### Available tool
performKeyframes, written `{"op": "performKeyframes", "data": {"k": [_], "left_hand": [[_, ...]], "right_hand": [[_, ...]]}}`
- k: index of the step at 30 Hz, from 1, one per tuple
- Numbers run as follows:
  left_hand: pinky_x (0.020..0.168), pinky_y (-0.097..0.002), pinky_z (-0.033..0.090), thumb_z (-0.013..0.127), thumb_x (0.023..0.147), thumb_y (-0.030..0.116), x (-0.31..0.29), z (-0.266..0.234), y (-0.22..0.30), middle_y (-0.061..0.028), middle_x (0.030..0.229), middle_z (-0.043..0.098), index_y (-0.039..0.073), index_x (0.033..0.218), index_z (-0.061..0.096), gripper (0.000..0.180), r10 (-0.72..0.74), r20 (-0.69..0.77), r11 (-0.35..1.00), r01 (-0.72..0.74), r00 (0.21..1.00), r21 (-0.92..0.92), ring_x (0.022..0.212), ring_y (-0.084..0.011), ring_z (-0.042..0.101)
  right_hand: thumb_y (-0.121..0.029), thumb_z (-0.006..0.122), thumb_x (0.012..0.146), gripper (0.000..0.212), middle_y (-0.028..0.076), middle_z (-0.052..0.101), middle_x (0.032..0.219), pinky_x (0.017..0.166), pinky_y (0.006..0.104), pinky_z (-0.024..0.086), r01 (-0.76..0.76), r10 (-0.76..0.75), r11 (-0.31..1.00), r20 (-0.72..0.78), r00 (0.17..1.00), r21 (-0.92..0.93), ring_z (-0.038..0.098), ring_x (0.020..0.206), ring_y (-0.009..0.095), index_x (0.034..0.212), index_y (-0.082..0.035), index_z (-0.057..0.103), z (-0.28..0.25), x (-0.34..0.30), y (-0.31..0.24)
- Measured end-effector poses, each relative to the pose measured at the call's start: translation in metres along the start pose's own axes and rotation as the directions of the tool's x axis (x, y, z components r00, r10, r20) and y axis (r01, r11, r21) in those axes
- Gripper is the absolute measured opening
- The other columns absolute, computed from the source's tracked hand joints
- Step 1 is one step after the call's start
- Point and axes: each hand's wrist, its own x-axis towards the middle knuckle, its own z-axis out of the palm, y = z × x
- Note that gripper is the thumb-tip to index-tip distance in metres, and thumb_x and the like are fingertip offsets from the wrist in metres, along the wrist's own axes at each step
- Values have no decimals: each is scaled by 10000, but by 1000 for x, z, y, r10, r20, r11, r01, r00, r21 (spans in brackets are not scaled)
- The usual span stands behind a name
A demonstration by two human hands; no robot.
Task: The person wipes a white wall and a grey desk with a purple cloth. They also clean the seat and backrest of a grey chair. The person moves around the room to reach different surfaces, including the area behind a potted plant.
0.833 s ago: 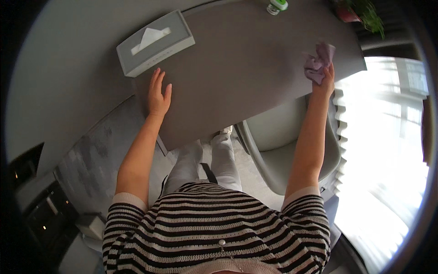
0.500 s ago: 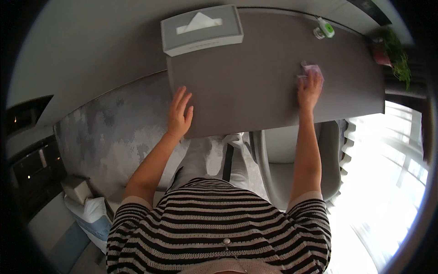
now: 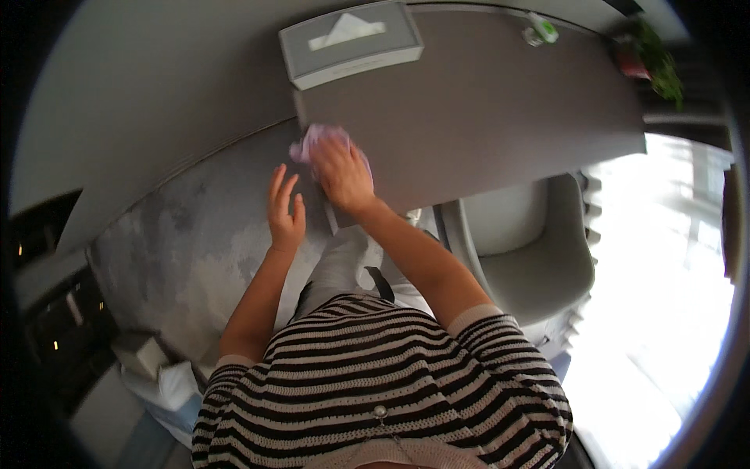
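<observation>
My right hand (image 3: 342, 173) presses a crumpled pink-purple cloth (image 3: 309, 144) onto the brown desk (image 3: 476, 102), at its left edge. Part of the cloth sticks out past the edge and beyond my fingertips; the rest lies under my palm. Just left of the desk, my left hand (image 3: 287, 209) hovers off the edge with its fingers apart, holding nothing. It is close to the cloth but not touching it.
A grey-and-white tissue box (image 3: 351, 45) stands at the far left corner of the desk. At the far right are a small white-and-green object (image 3: 542, 30) and a potted plant (image 3: 658, 66). A grey chair (image 3: 519, 234) sits against the near side, beside a bright curtained window (image 3: 664, 297).
My right hand has swept the cloth from the right part of the desk to its left edge. My left hand has come off the desk edge, slightly left and down.
</observation>
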Motion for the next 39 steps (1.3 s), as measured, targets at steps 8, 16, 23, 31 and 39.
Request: {"op": "performKeyframes", "data": {"k": [8, 16, 23, 31, 39], "left_hand": [[1034, -434, 370, 554, 832, 22, 24, 29, 6, -125, 1378, 434, 47, 1203, 537, 373, 222, 187, 964, -187, 957, -188, 1293, -322, 392], [1122, -488, 171, 571, 866, 193, 9, 74, 26, -102, 1490, 294, 91, 1416, 338, 606, 226, 584, 946, -318, 780, 59, 1377, -299, 260], [1122, -489, 176, 557, 875, 244, 5, 79, 22, -92, 1501, 279, 104, 1420, 349, 600, 298, 560, 878, -452, 773, 156, 1386, -290, 245], [1036, -442, 349, 566, 817, 56, -42, 131, 123, -149, 1320, 489, 37, 1204, 541, 388, 480, 431, 867, -340, 764, -363, 1249, -325, 436], [1010, -401, 383, 582, 835, 89, -176, 214, 255, -148, 1270, 530, 12, 1156, 567, 331, 396, 724, 894, -55, 565, -445, 1195, -328, 482]], "right_hand": [[-28, 537, 815, 269, 106, 624, 998, 786, 413, 491, -576, 342, 737, -539, 770, -354, 589, 928, 297, 1068, -74, 614, -191, -115, 174], [-82, 543, 815, 335, 93, 566, 1214, 968, 415, 399, -120, 156, 950, 104, 982, -287, 495, 1168, 289, 1145, -101, 597, -113, -117, 40], [-68, 550, 828, 217, 68, 626, 1119, 830, 407, 489, -847, 786, 446, -325, 526, -290, 581, 1018, 315, 998, -144, 661, -234, -216, 80], [-138, 560, 808, 257, -24, 571, 1189, 921, 392, 409, -573, 756, 641, 291, 587, -510, 449, 1210, 192, 1047, -181, 646, -278, -354, -11], [-191, 606, 748, 235, 78, 641, 976, 812, 391, 469, -602, 692, 706, 183, 698, -374, 598, 945, 283, 969, -126, 657, -369, -422, 84]]}}
